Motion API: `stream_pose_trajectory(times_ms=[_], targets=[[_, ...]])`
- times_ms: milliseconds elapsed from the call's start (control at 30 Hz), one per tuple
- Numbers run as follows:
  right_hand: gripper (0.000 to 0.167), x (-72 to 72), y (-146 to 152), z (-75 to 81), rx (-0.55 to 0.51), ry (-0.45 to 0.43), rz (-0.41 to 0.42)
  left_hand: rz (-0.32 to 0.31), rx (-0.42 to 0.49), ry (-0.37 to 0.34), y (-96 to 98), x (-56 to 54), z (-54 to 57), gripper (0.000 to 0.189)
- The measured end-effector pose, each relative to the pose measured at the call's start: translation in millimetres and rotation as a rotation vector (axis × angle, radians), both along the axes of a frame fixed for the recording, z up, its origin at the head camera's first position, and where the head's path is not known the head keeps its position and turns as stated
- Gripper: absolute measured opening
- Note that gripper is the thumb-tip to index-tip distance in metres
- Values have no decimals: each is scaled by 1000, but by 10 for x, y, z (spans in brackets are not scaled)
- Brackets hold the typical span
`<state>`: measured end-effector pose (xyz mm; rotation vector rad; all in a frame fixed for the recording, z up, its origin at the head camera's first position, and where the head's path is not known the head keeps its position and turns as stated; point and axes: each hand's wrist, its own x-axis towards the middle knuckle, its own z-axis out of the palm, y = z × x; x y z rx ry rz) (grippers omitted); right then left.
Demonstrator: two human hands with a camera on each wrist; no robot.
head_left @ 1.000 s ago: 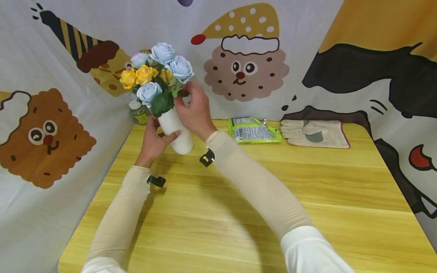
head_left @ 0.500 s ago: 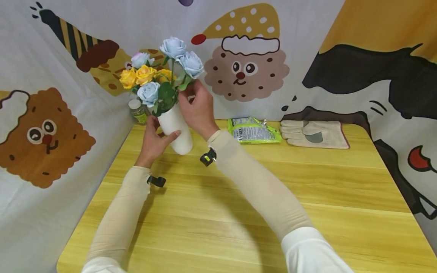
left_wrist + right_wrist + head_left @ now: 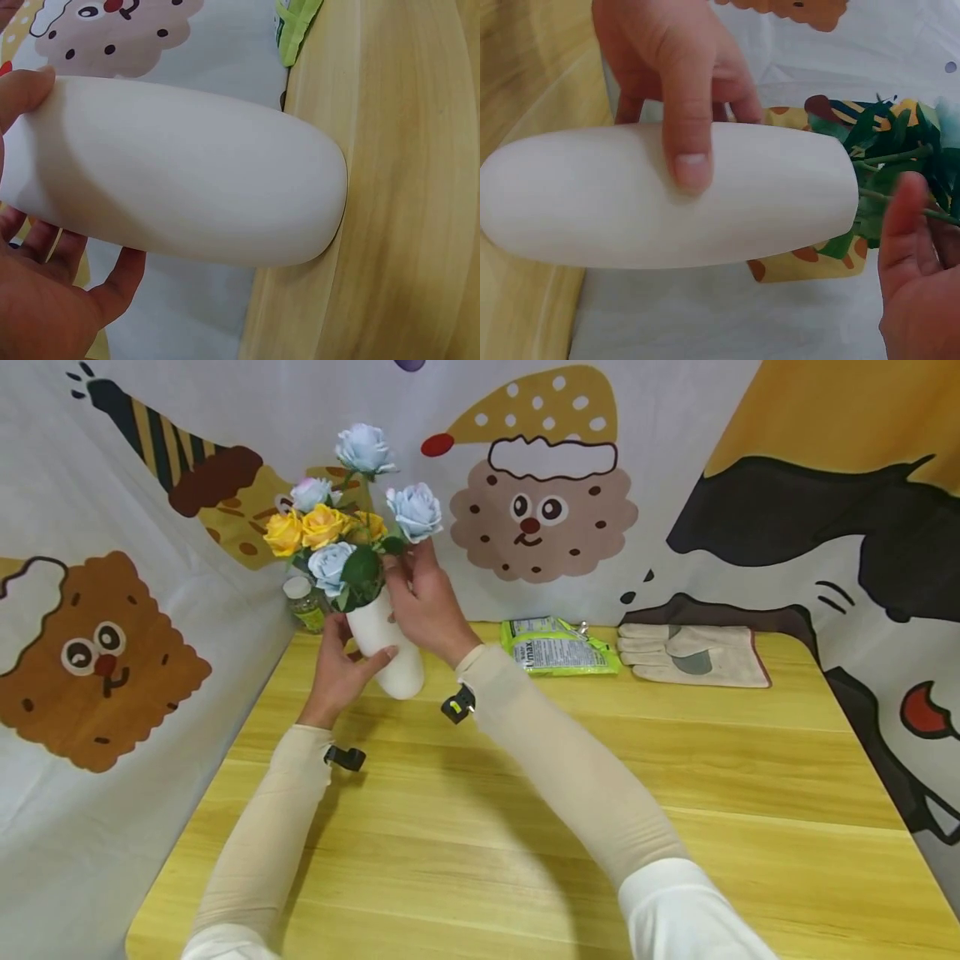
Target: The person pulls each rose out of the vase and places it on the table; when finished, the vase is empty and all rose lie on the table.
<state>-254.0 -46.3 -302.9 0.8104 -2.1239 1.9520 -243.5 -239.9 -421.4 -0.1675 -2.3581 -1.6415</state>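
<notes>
A white vase (image 3: 390, 647) stands at the back left of the table, holding blue and yellow artificial roses. My left hand (image 3: 341, 681) grips its body from the left, with the thumb (image 3: 689, 150) across the front in the right wrist view. Above the rim, my right hand (image 3: 429, 606) has its thumb and fingers around a stem under a blue rose (image 3: 415, 512). Another blue rose (image 3: 365, 448) rises tallest at the top. Yellow roses (image 3: 324, 526) and a lower blue rose (image 3: 331, 567) sit on the left side. Green leaves (image 3: 866, 135) and stems emerge from the vase mouth.
Behind the vase stands a small jar with a white lid (image 3: 304, 603). A bright green packet (image 3: 558, 647) and a pale work glove (image 3: 693, 654) lie along the back edge of the wooden table (image 3: 480, 827). A printed cloth (image 3: 540, 543) hangs behind.
Two blue roses leaned right together, then separated: the taller one has swung back left and up, while the other stays right, slightly lower, by my right fingers. My left hand keeps holding the vase.
</notes>
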Motion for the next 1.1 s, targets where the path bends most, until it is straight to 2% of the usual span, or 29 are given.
stream_pose_trajectory(times_ms=[233,367,467,667,967,1033,1100], targets=[[34,-43,36,45,69,-22,110,-4,11,14,-2,8,1,82],[45,-61,49,91,76,-43,189,-13,11,17,-2,10,-7,87],[52,-61,47,116,83,-50,214,-4,-5,1,-6,-2,-16,89],[50,-18,53,140,40,-52,129,11,-6,-14,-21,-42,-38,86],[32,-5,133,224,-129,62,75,-10,24,13,-7,-9,-13,81],[30,-4,159,255,-136,74,65,-13,27,19,-8,-12,-13,81],[27,-4,173,280,-98,77,48,-13,27,22,-16,-21,-24,81]])
